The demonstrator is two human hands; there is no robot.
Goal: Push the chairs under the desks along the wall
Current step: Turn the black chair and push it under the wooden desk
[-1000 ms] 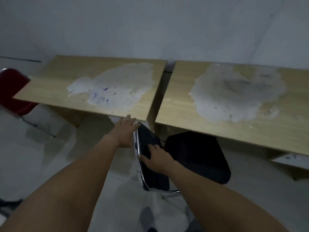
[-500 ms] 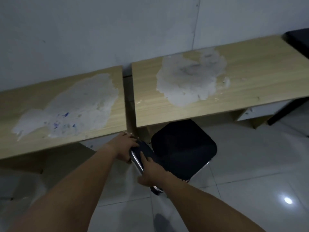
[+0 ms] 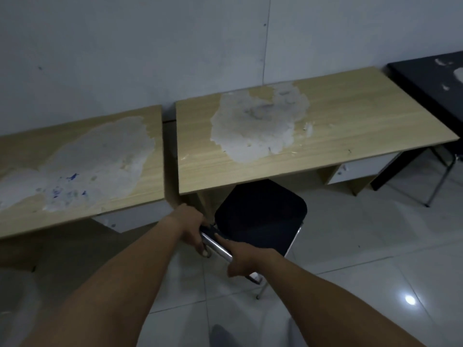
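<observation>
A black chair (image 3: 260,216) with a chrome frame stands in front of the right wooden desk (image 3: 350,136), its seat partly under the desk's front edge. My left hand (image 3: 193,226) grips the top of the chair's backrest at its left end. My right hand (image 3: 240,259) holds the chrome backrest rail nearer to me. A second wooden desk (image 3: 30,151) stands to the left, a narrow gap between the two. Both desktops have large worn pale patches.
Both desks stand against a grey wall (image 3: 125,46). A black table (image 3: 426,81) stands at the far right, with a chrome chair leg (image 3: 441,179) beside it. The floor is glossy pale tile (image 3: 375,246) with a light reflection at the lower right.
The view has swung right, so the desks sit further left in frame. Both hands have closed on the chair's backrest and the chair has turned and shifted right, toward the right desk.
</observation>
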